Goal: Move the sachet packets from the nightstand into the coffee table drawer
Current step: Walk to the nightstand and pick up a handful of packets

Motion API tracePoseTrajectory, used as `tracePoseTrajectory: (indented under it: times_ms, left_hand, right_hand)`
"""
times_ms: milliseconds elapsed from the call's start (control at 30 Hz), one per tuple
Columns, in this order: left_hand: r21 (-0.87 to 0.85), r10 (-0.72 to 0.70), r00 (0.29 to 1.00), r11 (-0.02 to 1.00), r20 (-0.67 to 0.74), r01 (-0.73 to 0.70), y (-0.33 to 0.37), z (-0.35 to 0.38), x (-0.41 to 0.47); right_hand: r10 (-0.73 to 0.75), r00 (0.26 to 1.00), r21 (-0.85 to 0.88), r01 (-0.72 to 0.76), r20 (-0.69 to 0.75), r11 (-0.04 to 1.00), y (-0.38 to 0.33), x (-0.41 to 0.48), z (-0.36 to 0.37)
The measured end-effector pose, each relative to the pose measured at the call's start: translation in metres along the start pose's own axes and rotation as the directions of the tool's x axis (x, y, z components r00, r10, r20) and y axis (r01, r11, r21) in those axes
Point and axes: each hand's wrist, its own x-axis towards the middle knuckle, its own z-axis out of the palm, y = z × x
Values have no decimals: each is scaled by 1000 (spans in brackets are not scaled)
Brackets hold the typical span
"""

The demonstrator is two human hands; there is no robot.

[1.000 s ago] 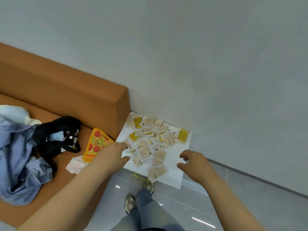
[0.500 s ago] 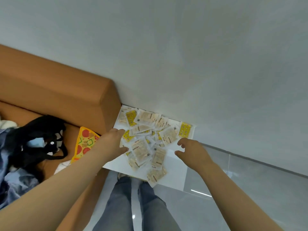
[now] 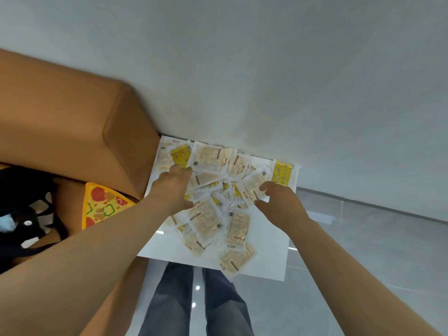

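A person stands at a small white nightstand [image 3: 266, 259] set in the corner against a pale grey wall [image 3: 266, 69]. A loose heap of sachet packets [image 3: 208, 218] covers most of its top: many are clear with beige contents, a few are bright yellow, and they overlap at all angles. One yellow packet [image 3: 282, 172] lies apart at the back right, close to the wall.

Both bare arms reach in from below. The left hand [image 3: 173, 187] lies palm down on the left side of the heap, its fingers fairly straight and resting on the packets at the back left, thumb out to the side. It grips nothing. The right hand [image 3: 278, 202] hovers at the right edge of the heap, fingers curved and spread like a claw, with thumb and forefinger apart on either side of a clear packet's corner. I cannot tell whether they touch it.

An orange sofa [image 3: 72, 132] stands to the left of the nightstand, carrying a pizza-slice toy [image 3: 101, 204] and a black bag [image 3: 21, 214]. The person's blue jeans [image 3: 174, 301] show below, over a glossy grey floor [image 3: 363, 238].
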Motion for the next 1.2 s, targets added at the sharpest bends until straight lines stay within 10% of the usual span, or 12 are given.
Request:
tracePoseTrajectory:
  times_ms: [700,1200]
  left_hand:
    - [41,47,999,998,17,-47,-8,34,105]
    - [35,146,989,988,32,-147,-7,11,94]
  right_hand:
    - [-146,989,-316,131,-24,940,46,121,58]
    - [71,965,76,-54,-251,996,21,91,89]
